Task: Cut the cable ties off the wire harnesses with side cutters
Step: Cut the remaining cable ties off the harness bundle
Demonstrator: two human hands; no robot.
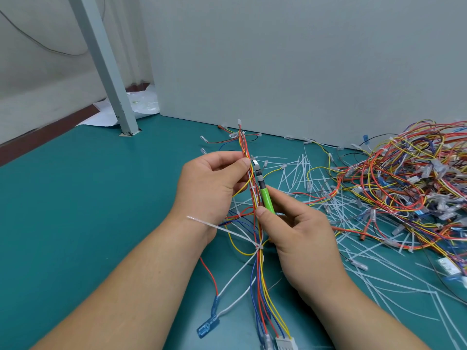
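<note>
The wire harness (258,269) is held up over the table between both hands, a slim bundle of red, yellow, blue and white wires running from near the bottom edge of the view up and away from the person. A white cable tie (259,247) is cinched round it low down, just beside the right hand's heel, and its long tail sticks out leftward across the left wrist. The side cutters (267,201) lie along the bundle's right side, green handle below and metal head above – the head sits against the wires right beside the left thumb. Whether the blades are closed on anything I cannot tell.

The left hand (209,188) pinches the upper bundle, thumb in front and fingers curled behind. The right hand (300,231) grips the green handle, thumb pressed on its lower end.

At the harness's near end hang a blue terminal sleeve (207,327) and a white plug (286,343). On the teal table mat (88,210) to the right lie loose white tie offcuts (300,170) – and beyond them a big tangled pile of harnesses (409,185). A grey panel (303,59) stands along the table's far edge, and a pale metal post (106,66) rises at the far left.
</note>
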